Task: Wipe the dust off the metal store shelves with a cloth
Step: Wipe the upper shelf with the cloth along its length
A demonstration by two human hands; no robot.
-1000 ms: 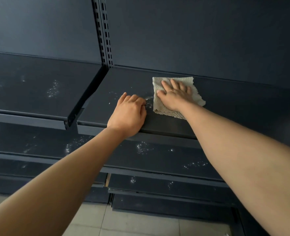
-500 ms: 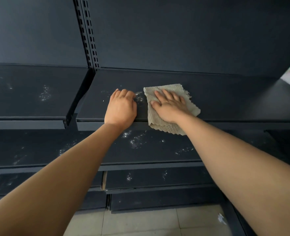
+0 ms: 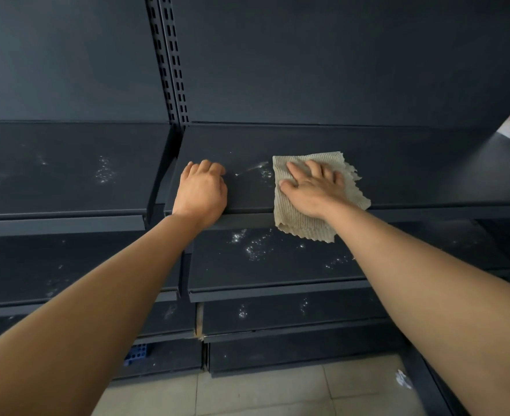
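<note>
A beige ribbed cloth point(image 3: 292, 217) lies on the dark metal shelf point(image 3: 397, 175), its near part hanging over the front edge. My right hand point(image 3: 310, 187) presses flat on the cloth with fingers spread. My left hand point(image 3: 201, 195) rests on the same shelf's front edge to the left, fingers curled onto the top. White dust specks point(image 3: 262, 172) lie between the two hands.
A slotted upright point(image 3: 169, 58) divides two shelf bays. The left shelf point(image 3: 67, 175) and the lower shelves point(image 3: 256, 250) carry white dust. A blue crate point(image 3: 136, 354) sits under the bottom left shelf. Tiled floor point(image 3: 262, 391) lies below.
My right hand has dragged the cloth toward the front edge until it overhangs, then slid slightly right. My left hand has stayed on the shelf edge. The view has shifted.
</note>
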